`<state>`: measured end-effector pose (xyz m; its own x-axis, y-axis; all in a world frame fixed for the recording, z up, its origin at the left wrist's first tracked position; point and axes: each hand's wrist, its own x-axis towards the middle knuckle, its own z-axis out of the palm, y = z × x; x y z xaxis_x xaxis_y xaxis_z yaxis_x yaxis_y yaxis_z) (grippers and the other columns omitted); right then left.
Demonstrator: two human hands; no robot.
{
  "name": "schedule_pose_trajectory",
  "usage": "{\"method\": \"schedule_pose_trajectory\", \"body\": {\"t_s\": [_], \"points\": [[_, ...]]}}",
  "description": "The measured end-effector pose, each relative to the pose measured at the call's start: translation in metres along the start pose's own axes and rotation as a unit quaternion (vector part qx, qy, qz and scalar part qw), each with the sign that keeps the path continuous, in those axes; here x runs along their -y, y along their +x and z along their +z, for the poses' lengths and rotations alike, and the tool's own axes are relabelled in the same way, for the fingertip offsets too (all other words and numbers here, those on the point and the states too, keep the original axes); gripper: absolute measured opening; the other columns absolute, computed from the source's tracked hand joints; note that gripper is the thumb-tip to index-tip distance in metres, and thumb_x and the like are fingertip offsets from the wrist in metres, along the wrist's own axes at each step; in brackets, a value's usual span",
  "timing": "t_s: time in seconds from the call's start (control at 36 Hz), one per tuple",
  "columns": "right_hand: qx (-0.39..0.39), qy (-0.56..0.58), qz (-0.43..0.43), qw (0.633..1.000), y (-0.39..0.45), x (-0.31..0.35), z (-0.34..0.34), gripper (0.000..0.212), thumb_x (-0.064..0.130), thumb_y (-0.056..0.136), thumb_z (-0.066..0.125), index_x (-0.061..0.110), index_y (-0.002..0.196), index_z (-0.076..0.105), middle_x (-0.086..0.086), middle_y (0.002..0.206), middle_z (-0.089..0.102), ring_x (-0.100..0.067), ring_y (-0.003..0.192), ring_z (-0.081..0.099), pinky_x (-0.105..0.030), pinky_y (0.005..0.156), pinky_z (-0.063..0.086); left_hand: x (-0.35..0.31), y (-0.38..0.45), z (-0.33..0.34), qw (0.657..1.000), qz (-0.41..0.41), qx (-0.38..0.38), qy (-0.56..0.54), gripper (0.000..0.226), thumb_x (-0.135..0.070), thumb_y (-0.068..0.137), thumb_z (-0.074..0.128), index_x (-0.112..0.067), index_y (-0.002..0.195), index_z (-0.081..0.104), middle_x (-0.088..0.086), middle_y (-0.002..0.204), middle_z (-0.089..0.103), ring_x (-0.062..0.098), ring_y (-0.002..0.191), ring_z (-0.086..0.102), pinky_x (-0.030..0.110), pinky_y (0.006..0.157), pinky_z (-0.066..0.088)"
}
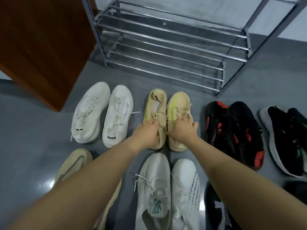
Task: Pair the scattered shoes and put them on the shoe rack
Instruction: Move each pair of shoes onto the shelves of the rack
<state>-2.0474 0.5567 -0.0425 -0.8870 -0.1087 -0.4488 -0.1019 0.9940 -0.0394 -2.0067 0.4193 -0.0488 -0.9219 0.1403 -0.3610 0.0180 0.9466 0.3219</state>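
Two beige sneakers with yellow stripes stand side by side on the grey floor, toes toward the rack. My left hand (147, 132) grips the left beige shoe (156, 105) at its opening. My right hand (182, 130) grips the right beige shoe (180, 103) the same way. The metal shoe rack (166, 52) stands just beyond them, and no shoes show on its visible bars.
A white pair (103, 113) lies to the left, a black-and-red pair (235, 130) and a black pair with grey soles (285, 138) to the right. Nearer me are a white knit pair (169, 188), a tan shoe (73, 165) and dark shoes (216, 213). A brown wooden door (41, 44) stands at the left.
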Motion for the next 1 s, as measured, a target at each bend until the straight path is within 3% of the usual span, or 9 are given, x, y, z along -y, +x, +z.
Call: {"method": "schedule_pose_trajectory", "body": {"t_s": [0.11, 0.22, 0.47, 0.56, 0.64, 0.75, 0.83, 0.92, 1.0], "points": [[-0.022, 0.023, 0.032, 0.999, 0.002, 0.01, 0.012, 0.028, 0.034, 0.092, 0.049, 0.011, 0.107, 0.055, -0.014, 0.128, 0.051, -0.032, 0.126, 0.035, -0.041, 0.1, 0.023, 0.002, 0.006, -0.004, 1.0, -0.01, 0.002, -0.007, 0.045, -0.019, 0.089, 0.05, -0.011, 0.132, 0.042, 0.009, 0.136, 0.045, 0.03, 0.126, 0.042, 0.039, 0.097, 0.036], [-0.053, 0.028, 0.021, 0.998, -0.002, 0.014, 0.012, 0.009, 0.024, 0.089, 0.047, 0.017, 0.086, 0.051, -0.011, 0.111, 0.059, -0.03, 0.114, 0.042, -0.038, 0.093, 0.025, 0.003, 0.01, -0.008, 1.0, -0.017, 0.02, 0.007, 0.041, -0.022, 0.09, 0.049, -0.013, 0.129, 0.044, 0.007, 0.134, 0.047, 0.029, 0.125, 0.043, 0.039, 0.096, 0.034], [-0.235, 0.058, -0.087, 0.966, -0.021, -0.004, -0.014, 0.017, 0.019, 0.089, 0.049, 0.006, 0.098, 0.055, -0.01, 0.107, 0.057, -0.034, 0.095, 0.05, -0.039, 0.091, 0.032, 0.003, 0.015, -0.013, 0.998, -0.037, -0.019, -0.038, 0.04, -0.027, 0.098, 0.036, -0.016, 0.136, 0.037, 0.012, 0.129, 0.057, 0.032, 0.12, 0.05, 0.04, 0.097, 0.035], [-0.292, 0.047, -0.107, 0.949, -0.023, 0.002, -0.017, 0.006, 0.01, 0.076, 0.057, 0.005, 0.08, 0.055, -0.011, 0.086, 0.058, -0.032, 0.074, 0.053, -0.04, 0.076, 0.031, -0.003, 0.019, -0.028, 0.987, -0.054, -0.083, -0.125, 0.034, -0.032, 0.099, 0.036, -0.013, 0.124, 0.048, 0.013, 0.117, 0.064, 0.035, 0.11, 0.057, 0.042, 0.094, 0.043], [-0.367, 0.025, -0.147, 0.918, -0.026, 0.015, -0.026, 0.004, 0.012, 0.06, 0.052, 0.011, 0.062, 0.049, -0.004, 0.061, 0.049, -0.024, 0.05, 0.048, -0.033, 0.06, 0.016, -0.011, 0.022, -0.046, 0.969, -0.071, -0.129, -0.199, 0.035, -0.036, 0.099, 0.038, -0.011, 0.116, 0.056, 0.014, 0.113, 0.065, 0.034, 0.108, 0.057, 0.042, 0.093, 0.044], [-0.424, 0.036, -0.203, 0.882, -0.027, 0.029, -0.041, 0.013, 0.019, 0.067, 0.037, 0.013, 0.063, 0.048, -0.001, 0.061, 0.048, -0.021, 0.053, 0.047, -0.032, 0.06, 0.015, -0.009, 0.019, -0.063, 0.946, -0.091, -0.165, -0.264, 0.039, -0.042, 0.099, 0.039, -0.008, 0.114, 0.053, 0.012, 0.109, 0.065, 0.032, 0.106, 0.058, 0.041, 0.092, 0.046], [-0.425, 0.059, -0.242, 0.87, -0.024, 0.033, -0.043, 0.005, 0.015, 0.071, 0.044, 0.012, 0.067, 0.047, -0.002, 0.065, 0.048, -0.022, 0.057, 0.047, -0.032, 0.062, 0.016, 0.0, 0.014, -0.074, 0.93, -0.097, -0.182, -0.305, 0.046, -0.049, 0.096, 0.04, -0.008, 0.108, 0.058, 0.005, 0.095, 0.065, 0.025, 0.096, 0.06, 0.033, 0.083, 0.046], [-0.419, 0.053, -0.279, 0.863, -0.022, 0.035, -0.041, 0.002, 0.012, 0.071, 0.049, 0.011, 0.069, 0.049, -0.004, 0.068, 0.048, -0.024, 0.059, 0.048, -0.033, 0.064, 0.019, 0.011, 0.011, -0.085, 0.921, -0.119, -0.179, -0.325, 0.051, -0.058, 0.089, 0.047, -0.009, 0.079, 0.057, 0.001, 0.069, 0.058, 0.022, 0.074, 0.058, 0.03, 0.063, 0.041], [-0.431, 0.032, -0.308, 0.848, -0.021, 0.038, -0.037, 0.018, 0.005, 0.069, 0.058, 0.012, 0.076, 0.043, -0.006, 0.069, 0.05, -0.026, 0.06, 0.049, -0.034, 0.064, 0.019, 0.02, 0.007, -0.091, 0.915, -0.144, -0.151, -0.345, 0.054, -0.056, 0.084, 0.059, -0.003, 0.075, 0.063, 0.008, 0.068, 0.063, 0.023, 0.07, 0.061, 0.032, 0.066, 0.046]]}}
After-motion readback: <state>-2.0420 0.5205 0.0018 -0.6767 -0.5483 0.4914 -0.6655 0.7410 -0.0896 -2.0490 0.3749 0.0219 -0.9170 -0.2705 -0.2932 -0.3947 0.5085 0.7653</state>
